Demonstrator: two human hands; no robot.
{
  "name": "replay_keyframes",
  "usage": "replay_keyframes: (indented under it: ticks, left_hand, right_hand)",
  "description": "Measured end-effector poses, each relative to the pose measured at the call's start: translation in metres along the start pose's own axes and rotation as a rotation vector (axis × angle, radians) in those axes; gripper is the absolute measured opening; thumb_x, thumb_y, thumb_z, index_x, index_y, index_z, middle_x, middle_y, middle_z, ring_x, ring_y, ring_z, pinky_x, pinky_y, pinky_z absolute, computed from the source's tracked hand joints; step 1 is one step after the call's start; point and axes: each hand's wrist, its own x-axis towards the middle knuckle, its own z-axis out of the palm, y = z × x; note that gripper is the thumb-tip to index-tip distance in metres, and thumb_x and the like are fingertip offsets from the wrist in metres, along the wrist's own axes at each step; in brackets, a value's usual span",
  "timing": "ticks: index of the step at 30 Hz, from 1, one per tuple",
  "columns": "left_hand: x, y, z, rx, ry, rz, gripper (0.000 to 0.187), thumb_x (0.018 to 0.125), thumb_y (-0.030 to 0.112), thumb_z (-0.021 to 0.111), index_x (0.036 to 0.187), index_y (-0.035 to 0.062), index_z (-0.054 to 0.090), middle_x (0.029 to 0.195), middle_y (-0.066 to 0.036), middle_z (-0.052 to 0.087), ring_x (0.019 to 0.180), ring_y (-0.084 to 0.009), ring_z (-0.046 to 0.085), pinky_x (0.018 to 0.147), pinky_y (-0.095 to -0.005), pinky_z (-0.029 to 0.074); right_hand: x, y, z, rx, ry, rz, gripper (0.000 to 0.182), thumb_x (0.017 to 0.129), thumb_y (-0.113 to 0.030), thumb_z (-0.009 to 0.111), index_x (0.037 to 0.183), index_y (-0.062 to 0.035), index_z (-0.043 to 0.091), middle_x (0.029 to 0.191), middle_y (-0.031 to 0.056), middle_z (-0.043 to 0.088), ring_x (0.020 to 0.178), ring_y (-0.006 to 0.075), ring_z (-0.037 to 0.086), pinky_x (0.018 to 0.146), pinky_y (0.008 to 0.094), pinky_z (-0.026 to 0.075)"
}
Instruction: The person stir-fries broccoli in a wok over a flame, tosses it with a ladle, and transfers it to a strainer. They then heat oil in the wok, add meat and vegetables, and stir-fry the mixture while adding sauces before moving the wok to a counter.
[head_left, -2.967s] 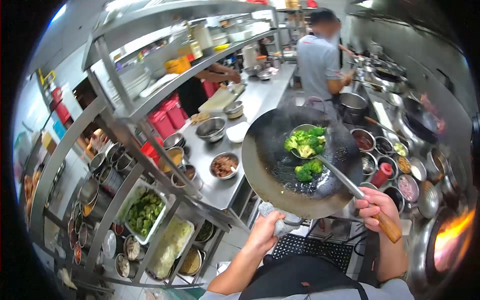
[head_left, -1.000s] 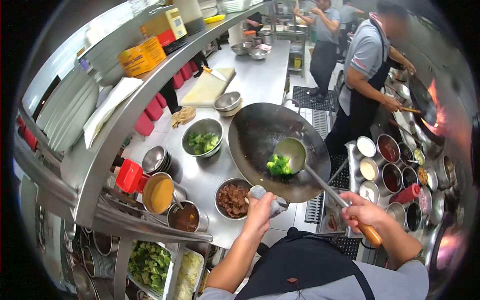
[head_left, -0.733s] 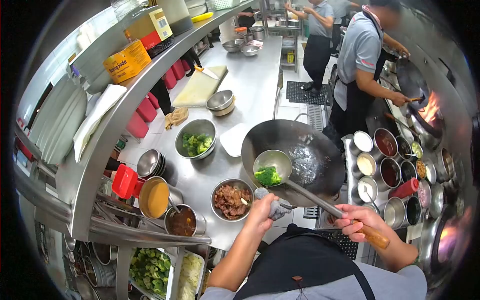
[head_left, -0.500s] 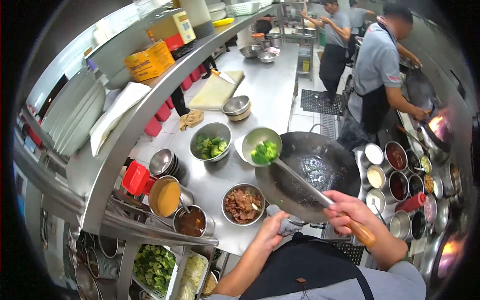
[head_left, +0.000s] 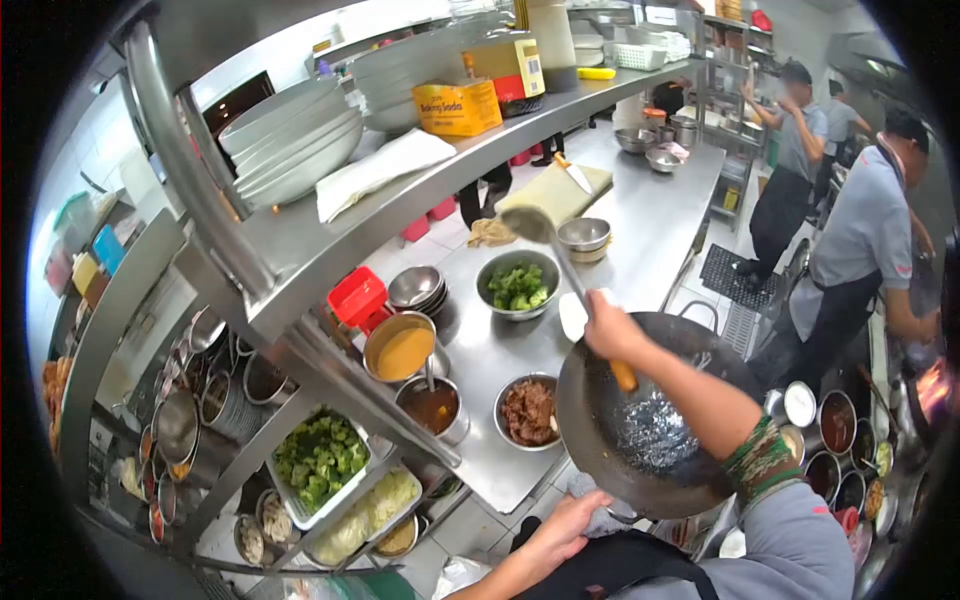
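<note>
My right hand (head_left: 612, 328) is wrapped round the wooden handle of a long metal ladle (head_left: 528, 224), its bowl raised beyond the broccoli bowl. My left hand (head_left: 578, 522) holds a grey cloth (head_left: 600, 510) at the near rim of the dark wok (head_left: 655, 420). The wok has a wet, shiny bottom. Broccoli (head_left: 518, 288) lies in a steel bowl left of the wok. Cooked meat (head_left: 530, 410) fills another bowl nearer me. Partly hidden behind my right hand is a white dish (head_left: 585, 312).
Overhead at left runs a steel shelf (head_left: 400, 215) with plates and boxes. Sauce pots (head_left: 400, 347) stand beneath it. A knife (head_left: 573, 173) lies on a cutting board (head_left: 555, 198). Co-workers (head_left: 850, 230) stand at the right, near a flame (head_left: 935, 388).
The ladle has swung up and left, and the broccoli it held no longer shows in it. More broccoli lies in the steel bowl. The view has turned left.
</note>
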Motion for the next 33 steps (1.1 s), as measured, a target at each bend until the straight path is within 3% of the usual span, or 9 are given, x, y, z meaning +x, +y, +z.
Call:
replay_keyframes:
  ticks: [4, 7, 9, 14, 20, 22, 24, 26, 33]
  left_hand:
    - [-0.011, -0.033, -0.022, -0.029, -0.002, 0.07, 0.029, 0.091, 0.014, 0.061, 0.116, 0.0003, 0.061, 0.106, -0.009, 0.068, 0.093, -0.0206, 0.068, 0.082, -0.0384, 0.055]
    - [-0.031, -0.038, -0.038, 0.053, 0.13, 0.134, 0.03, 0.088, 0.014, 0.064, 0.115, 0.0011, 0.061, 0.1, -0.01, 0.069, 0.09, -0.021, 0.068, 0.079, -0.0372, 0.054]
    - [-0.045, -0.041, -0.046, 0.141, 0.135, 0.216, 0.029, 0.087, 0.015, 0.065, 0.112, 0.0009, 0.061, 0.097, -0.01, 0.068, 0.088, -0.0225, 0.068, 0.076, -0.0369, 0.054]
    - [-0.083, -0.063, -0.061, 0.186, 0.067, 0.401, 0.012, 0.081, 0.011, 0.065, 0.079, 0.0001, 0.061, 0.075, -0.009, 0.064, 0.062, -0.0226, 0.065, 0.052, -0.036, 0.052]
    - [-0.135, -0.096, -0.049, 0.383, -0.077, 0.207, 0.013, 0.083, 0.012, 0.062, 0.084, -0.0009, 0.061, 0.073, -0.009, 0.061, 0.062, -0.019, 0.062, 0.053, -0.0357, 0.049]
    - [-0.164, -0.112, -0.037, 0.785, -0.425, 0.649, 0.017, 0.082, 0.013, 0.062, 0.092, -0.0021, 0.061, 0.079, -0.011, 0.063, 0.067, -0.0231, 0.064, 0.057, -0.0377, 0.051]
    - [-0.167, -0.128, -0.021, 0.782, -0.566, 0.562, 0.023, 0.082, 0.013, 0.063, 0.099, -0.003, 0.06, 0.086, -0.014, 0.064, 0.073, -0.0279, 0.066, 0.061, -0.0406, 0.054]
    - [-0.146, -0.147, 0.009, 0.435, -0.399, -0.06, 0.03, 0.081, 0.012, 0.063, 0.106, -0.0037, 0.058, 0.095, -0.017, 0.065, 0.081, -0.0332, 0.068, 0.066, -0.0445, 0.057]
    - [-0.134, -0.26, 0.121, 0.57, -0.698, -0.31, 0.034, 0.083, 0.013, 0.063, 0.113, -0.001, 0.054, 0.108, -0.021, 0.063, 0.094, -0.0404, 0.066, 0.074, -0.0571, 0.057]
  right_hand:
    - [-0.035, -0.042, -0.084, 1.098, 0.005, 0.274, 0.033, 0.088, -0.009, 0.054, 0.12, 0.0003, 0.049, 0.067, 0.0013, 0.05, 0.052, 0.0138, 0.05, 0.045, 0.0311, 0.045]
    - [-0.1, -0.029, -0.133, 1.661, -0.341, 0.308, 0.015, 0.095, -0.009, 0.053, 0.08, -0.0078, 0.052, 0.069, 0.0002, 0.05, 0.054, 0.0076, 0.048, 0.043, 0.0248, 0.039]
    - [-0.172, -0.036, -0.145, 1.832, -0.377, 0.197, 0.01, 0.097, -0.011, 0.054, 0.088, -0.0082, 0.051, 0.073, -0.0006, 0.051, 0.054, 0.0054, 0.047, 0.042, 0.0211, 0.038]
    - [-0.39, -0.068, -0.139, 1.76, -0.072, 0.029, 0.044, 0.097, -0.007, 0.051, 0.138, -0.0057, 0.034, 0.09, 0.0041, 0.047, 0.053, 0.0026, 0.045, 0.037, 0.0209, 0.045]
    - [-0.583, -0.107, -0.108, 1.69, 0.294, 0.009, 0.062, 0.097, -0.011, 0.053, 0.151, -0.0083, 0.022, 0.086, 0.0054, 0.044, 0.051, 0.0023, 0.045, 0.037, 0.0206, 0.045]
    - [-0.635, -0.119, -0.096, 1.686, 0.453, 0.004, 0.06, 0.096, -0.01, 0.053, 0.15, -0.0079, 0.025, 0.086, 0.0037, 0.044, 0.052, 0.0022, 0.045, 0.039, 0.0204, 0.044]
    - [-0.681, -0.128, -0.087, 1.653, 0.61, 0.011, 0.059, 0.096, -0.009, 0.053, 0.149, -0.0082, 0.026, 0.086, 0.0029, 0.044, 0.053, 0.0019, 0.045, 0.039, 0.0206, 0.044]
    - [-0.723, -0.135, -0.08, 1.628, 0.773, 0.002, 0.06, 0.096, -0.009, 0.053, 0.149, -0.008, 0.025, 0.087, 0.0031, 0.045, 0.053, 0.0021, 0.045, 0.039, 0.021, 0.044]
    - [-0.86, -0.15, -0.072, 1.467, 1.24, -0.011, 0.059, 0.096, -0.007, 0.05, 0.149, -0.0068, 0.025, 0.086, 0.0026, 0.042, 0.051, 0.0024, 0.041, 0.038, 0.0218, 0.045]
